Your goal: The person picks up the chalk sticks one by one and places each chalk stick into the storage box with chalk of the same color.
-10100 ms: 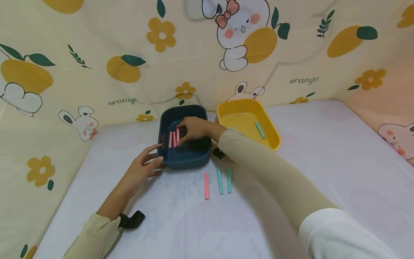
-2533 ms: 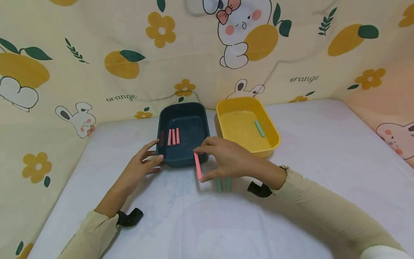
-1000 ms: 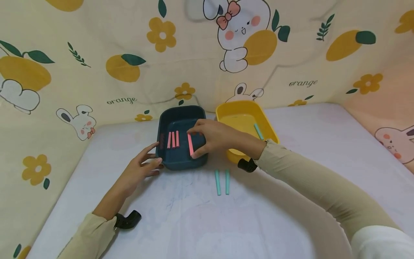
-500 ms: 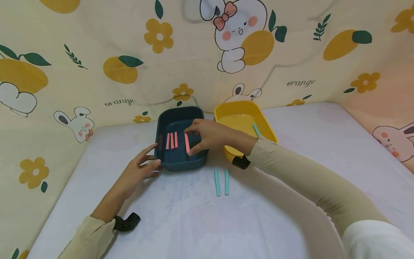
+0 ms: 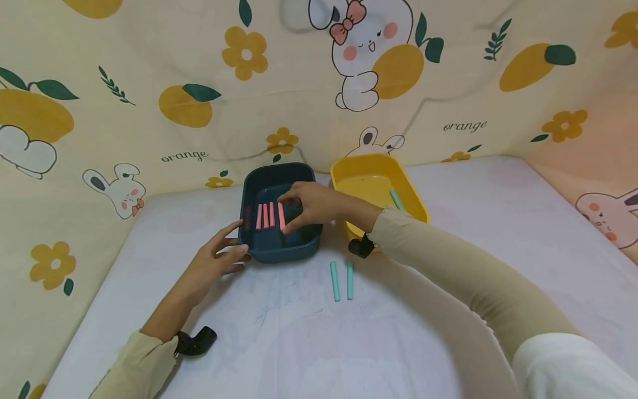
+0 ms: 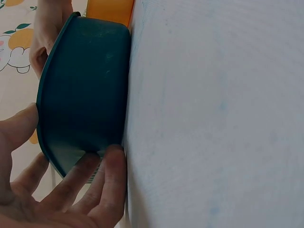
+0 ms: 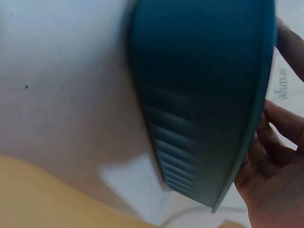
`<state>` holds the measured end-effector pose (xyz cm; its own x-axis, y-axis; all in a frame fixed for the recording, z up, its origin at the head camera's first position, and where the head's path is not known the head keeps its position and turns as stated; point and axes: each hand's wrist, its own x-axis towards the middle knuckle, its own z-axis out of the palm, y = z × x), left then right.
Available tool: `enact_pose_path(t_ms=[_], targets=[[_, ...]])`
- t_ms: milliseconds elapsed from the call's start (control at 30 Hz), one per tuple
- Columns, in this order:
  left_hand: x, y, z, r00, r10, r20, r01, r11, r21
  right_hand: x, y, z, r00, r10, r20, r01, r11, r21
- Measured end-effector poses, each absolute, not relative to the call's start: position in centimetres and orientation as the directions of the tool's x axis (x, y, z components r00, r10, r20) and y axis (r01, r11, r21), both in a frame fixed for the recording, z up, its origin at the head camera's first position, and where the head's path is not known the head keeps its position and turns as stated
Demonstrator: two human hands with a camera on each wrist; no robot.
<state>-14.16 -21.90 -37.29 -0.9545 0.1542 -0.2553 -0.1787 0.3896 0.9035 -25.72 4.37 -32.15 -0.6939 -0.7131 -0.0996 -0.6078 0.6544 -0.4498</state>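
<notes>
My right hand [image 5: 316,205] reaches into the dark blue tray [image 5: 284,255], pinching a pink chalk stick [image 5: 281,216] by its two ends between thumb and fingertips. Just left of it lies a row of pink chalk sticks [image 5: 265,216]. Whether the held stick touches the tray's floor, I cannot tell. My left hand [image 5: 214,263] rests against the tray's left front corner. In the left wrist view its fingers [image 6: 114,180] lie along the outer wall, with the thumb at the rim. The right wrist view shows the tray's outer wall [image 7: 204,85], which hides the chalk.
A yellow tray [image 5: 379,164] stands right of the blue one, with a green chalk stick [image 5: 396,199] inside, under my right forearm. On the white-covered table in front lie two green chalk sticks [image 5: 335,281]. A printed cloth [image 5: 279,111] hangs behind.
The pink stick that lay on the table earlier was picked up and carried into the blue tray. Over the last second my right hand has moved it left, nearer the row. My left hand stays put.
</notes>
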Motion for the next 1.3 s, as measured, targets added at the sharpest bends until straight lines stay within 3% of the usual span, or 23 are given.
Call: enact_pose_path(t_ms=[500, 1300], targets=[[-14.0, -22.0, -37.0, -0.954, 0.160, -0.252, -0.173, 0.391, 0.904, -28.0, 2.9, -33.2, -0.681, -0.719, -0.140, -0.608, 0.661, -0.440], [-14.0, -21.9, -37.4, -0.960, 0.146, -0.238, -0.166, 0.387, 0.907, -30.3, 1.0, -34.1, -0.704, -0.666, -0.248, -0.654, 0.744, -0.139]])
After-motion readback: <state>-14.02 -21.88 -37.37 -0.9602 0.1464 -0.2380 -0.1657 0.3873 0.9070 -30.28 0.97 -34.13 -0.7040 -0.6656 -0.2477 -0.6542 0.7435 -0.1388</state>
